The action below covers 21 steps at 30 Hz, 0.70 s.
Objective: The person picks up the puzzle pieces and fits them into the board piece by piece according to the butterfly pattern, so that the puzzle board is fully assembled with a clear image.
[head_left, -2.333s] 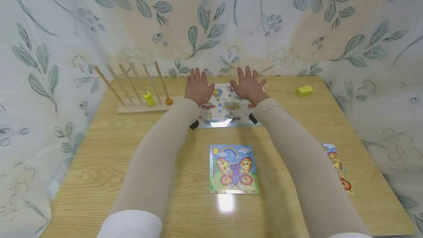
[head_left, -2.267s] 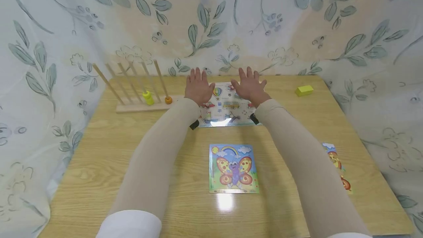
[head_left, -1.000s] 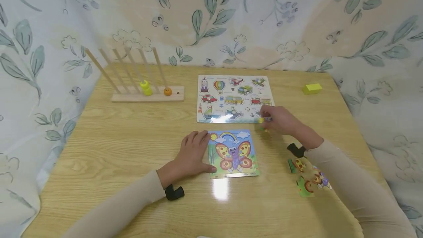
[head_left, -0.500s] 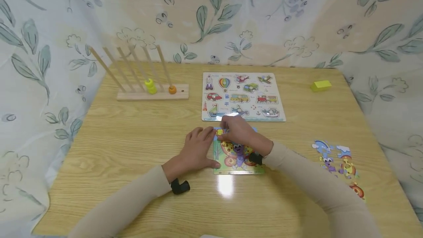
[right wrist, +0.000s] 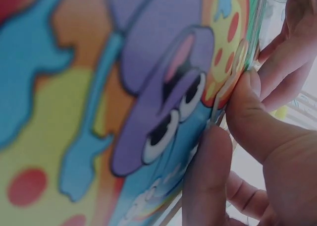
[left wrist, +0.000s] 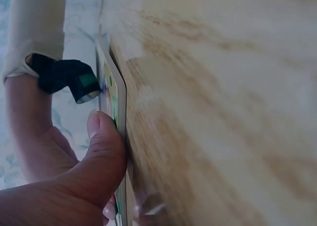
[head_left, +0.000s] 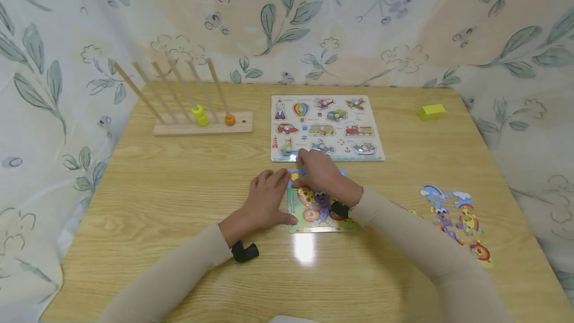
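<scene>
A square butterfly puzzle board (head_left: 311,216) lies on the table in the head view. My left hand (head_left: 264,201) rests along its left side, fingers spread near the upper corner and thumb at the lower corner. In the left wrist view that thumb (left wrist: 101,151) lies on the board's edge. My right hand (head_left: 320,173) is over the upper left of the board. The right wrist view has its thumb and finger pinching a small puzzle piece (right wrist: 233,82), one edge raised above the picture; the fingers hide much of it. Loose puzzle pieces (head_left: 468,221) lie at the right, some behind the sleeve.
A vehicle knob-puzzle board (head_left: 314,118) lies just beyond the butterfly board. At the back left stands a wooden peg rack (head_left: 179,131) with yellow and orange beads. A yellow block (head_left: 431,111) sits at the back right. A floral cloth hangs behind the table.
Both hands were stretched forward 2.3 s ago. Since then the left has come to the butterfly board's side; the right has carried a puzzle piece leftward onto it, staying there since 0.5 s ago.
</scene>
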Tool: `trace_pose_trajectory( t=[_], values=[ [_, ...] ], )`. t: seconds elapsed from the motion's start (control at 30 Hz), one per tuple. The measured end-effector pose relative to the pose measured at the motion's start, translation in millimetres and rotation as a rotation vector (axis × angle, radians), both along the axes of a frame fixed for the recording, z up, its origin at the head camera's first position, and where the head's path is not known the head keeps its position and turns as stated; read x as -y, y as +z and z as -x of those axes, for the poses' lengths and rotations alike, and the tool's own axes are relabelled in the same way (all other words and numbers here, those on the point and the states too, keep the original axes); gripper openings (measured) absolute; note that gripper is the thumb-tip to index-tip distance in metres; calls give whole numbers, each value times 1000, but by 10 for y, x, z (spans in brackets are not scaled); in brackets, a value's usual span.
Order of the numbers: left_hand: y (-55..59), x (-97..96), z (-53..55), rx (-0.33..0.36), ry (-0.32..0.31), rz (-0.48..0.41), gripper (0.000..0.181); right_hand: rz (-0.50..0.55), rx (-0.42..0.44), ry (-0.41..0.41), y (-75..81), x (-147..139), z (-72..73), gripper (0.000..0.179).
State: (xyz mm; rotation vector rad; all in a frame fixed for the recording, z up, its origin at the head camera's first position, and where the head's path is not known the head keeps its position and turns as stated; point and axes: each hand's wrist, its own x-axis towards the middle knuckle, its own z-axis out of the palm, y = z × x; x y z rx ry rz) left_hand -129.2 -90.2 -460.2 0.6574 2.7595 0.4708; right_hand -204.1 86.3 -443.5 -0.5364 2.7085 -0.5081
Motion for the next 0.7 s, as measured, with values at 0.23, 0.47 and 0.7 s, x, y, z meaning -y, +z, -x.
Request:
trace_pose_trajectory(
  t=[0.23, 0.47, 0.7],
  values=[
    [-54, -21, -3, 13, 5, -6, 110, 13, -47, 27, -46, -51, -32, 41],
    [-101, 54, -28, 10, 31, -12, 110, 81, -215, 0, 378, -538, -229, 21],
    [-73, 104, -5, -8, 41, -16, 110, -200, -46, -75, 493, -1930, -240, 38]
  ],
)
